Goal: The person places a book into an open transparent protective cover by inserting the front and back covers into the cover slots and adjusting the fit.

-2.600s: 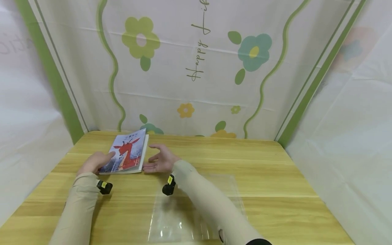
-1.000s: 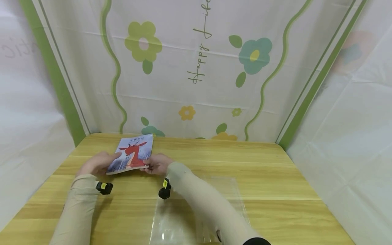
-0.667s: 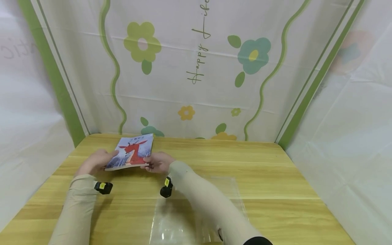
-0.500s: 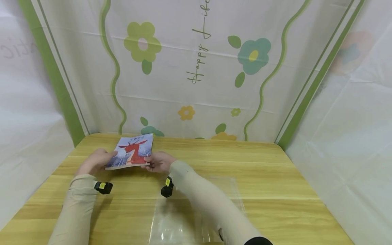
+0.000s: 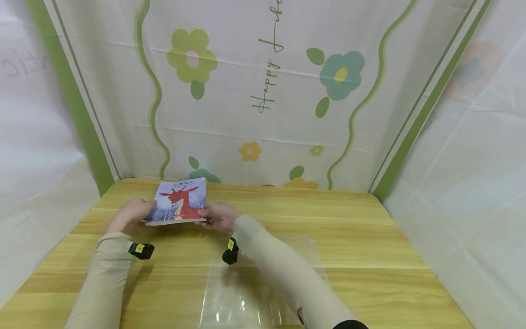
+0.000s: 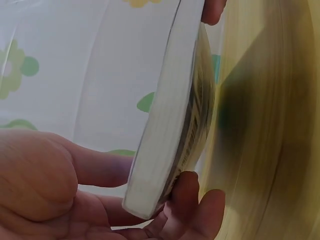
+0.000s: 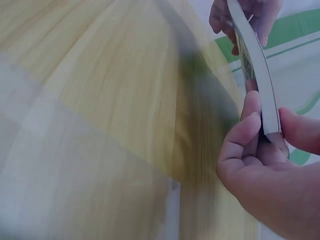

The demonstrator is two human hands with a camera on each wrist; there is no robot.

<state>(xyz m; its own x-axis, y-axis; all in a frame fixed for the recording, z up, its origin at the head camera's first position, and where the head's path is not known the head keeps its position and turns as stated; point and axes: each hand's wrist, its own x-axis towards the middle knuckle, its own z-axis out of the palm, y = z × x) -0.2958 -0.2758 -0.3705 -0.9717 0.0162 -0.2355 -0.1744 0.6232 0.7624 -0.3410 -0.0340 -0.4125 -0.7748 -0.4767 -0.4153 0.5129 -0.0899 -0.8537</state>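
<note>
A: Book [image 5: 179,206] with the red deer cover, lifted off the worktop [image 5: 370,237], beyond the clear plastic sleeve [image 5: 263,283].

B: Grips?

A: Left hand [image 5: 130,215] and right hand [image 5: 219,216] each pinch an edge. Lifting step, I judge; next move calls for carrying it level toward the sleeve.

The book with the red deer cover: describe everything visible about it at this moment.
The book is a thin paperback with a pale blue cover showing a red deer and small print at the top. It is closed, cover up, lifted off the wooden table at the far left. The left hand grips its left edge and the right hand its right edge. The wrist views show white page edges, the block bowing slightly.
</note>
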